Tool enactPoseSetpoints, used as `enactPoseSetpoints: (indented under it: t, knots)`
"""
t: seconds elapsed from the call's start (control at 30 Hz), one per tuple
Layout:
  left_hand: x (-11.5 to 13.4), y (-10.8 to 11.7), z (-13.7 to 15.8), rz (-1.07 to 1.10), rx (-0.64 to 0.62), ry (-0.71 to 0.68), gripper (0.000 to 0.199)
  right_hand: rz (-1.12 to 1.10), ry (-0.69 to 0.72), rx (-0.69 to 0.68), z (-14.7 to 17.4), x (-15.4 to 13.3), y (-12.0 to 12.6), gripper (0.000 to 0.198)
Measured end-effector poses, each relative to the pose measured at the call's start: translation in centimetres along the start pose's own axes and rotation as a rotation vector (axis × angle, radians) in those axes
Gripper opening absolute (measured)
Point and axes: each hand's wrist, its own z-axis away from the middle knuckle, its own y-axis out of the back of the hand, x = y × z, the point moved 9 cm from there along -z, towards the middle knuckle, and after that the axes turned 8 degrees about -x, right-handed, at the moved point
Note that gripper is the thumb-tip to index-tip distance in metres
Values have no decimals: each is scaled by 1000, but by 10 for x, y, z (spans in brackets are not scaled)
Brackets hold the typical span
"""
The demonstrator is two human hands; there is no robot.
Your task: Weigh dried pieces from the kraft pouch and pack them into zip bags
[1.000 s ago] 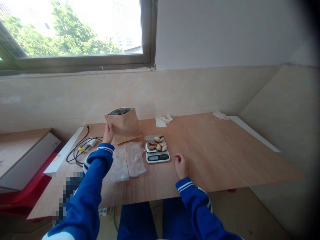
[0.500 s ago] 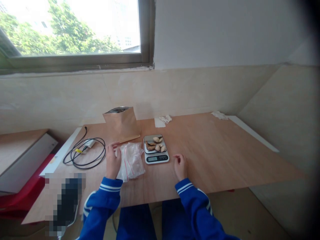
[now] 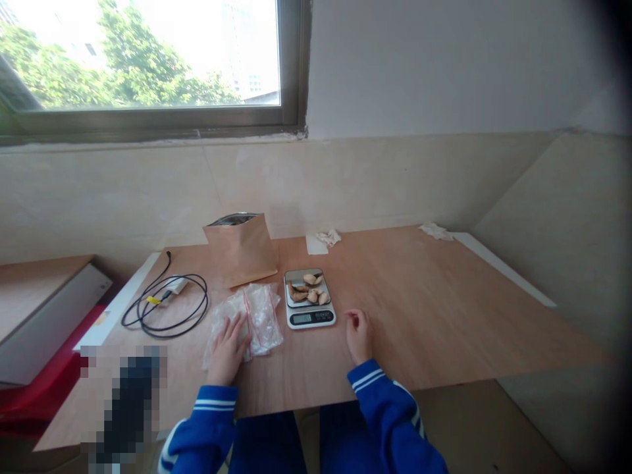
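Note:
My left hand (image 3: 228, 349) lies flat with its fingers spread on clear plastic zip bags (image 3: 263, 322) that have red seal lines. The bags overlap in a loose pile, and part of them is under my palm. To their right stands a white kitchen scale (image 3: 311, 320) with a small display. Several brownish, dried-looking pieces (image 3: 311, 293) rest on the scale's plate. My right hand (image 3: 359, 336) rests on the table just right of the scale, its fingers curled in with nothing visible in them.
Behind the bags, a brown kraft pouch (image 3: 241, 250) stands upright with its top open. A coiled black cable with a white adapter (image 3: 176, 285) is on the left. Crumpled tissue (image 3: 330, 237) lies near the wall. A blurred-out dark object (image 3: 128, 408) is at the front left edge.
My left hand has come down from beside the bags onto them, and the bags are now spread further left. My right hand stays by the scale, still curled.

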Motion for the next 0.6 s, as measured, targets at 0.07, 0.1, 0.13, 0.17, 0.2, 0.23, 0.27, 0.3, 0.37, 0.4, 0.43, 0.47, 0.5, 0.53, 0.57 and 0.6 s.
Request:
enactPoseSetpoints:
  t: [0.07,0.1,0.13,0.17,0.2,0.23,0.27,0.3,0.37,0.4,0.43,0.47,0.5,0.53,0.57,0.6]
  knots:
    - [-10,6,-2,-9,33,23,48,10,3,-5,0,-1,0,16]
    - [-14,9,-3,-7,48,24,47,20,7,-7,0,-1,0,16]
    - [-17,12,-4,-2,63,20,46,30,12,-8,0,-2,0,15]
    - [-20,13,-5,5,76,12,45,37,17,-10,0,-2,-1,15]
    - [-21,15,-6,12,89,4,45,40,21,-11,0,-2,-1,16]
    - [-23,16,-6,18,103,0,43,38,23,-10,0,-1,-1,16]
    - [-23,17,-6,20,118,0,41,33,22,-9,0,-1,-1,16]
    - [-24,19,-6,17,136,3,39,26,18,-8,0,0,-1,16]
    - [-22,25,-6,17,184,6,33,5,5,-6,-1,2,-1,16]
    - [-19,30,-5,26,216,1,29,-10,0,-3,-1,2,0,16]
    - [-16,37,-4,42,255,-10,26,-27,-1,3,-1,2,1,16]
    - [-11,44,-2,65,297,-26,24,-42,1,11,0,-1,2,16]
    - [-4,51,2,93,340,-50,22,-52,11,15,1,-6,3,16]
    - [5,59,6,121,380,-75,21,-61,26,13,4,-14,3,16]
    - [16,65,10,150,409,-107,20,-73,46,-1,8,-25,1,17]
    - [28,70,15,181,433,-145,19,-89,71,-36,13,-39,-3,18]
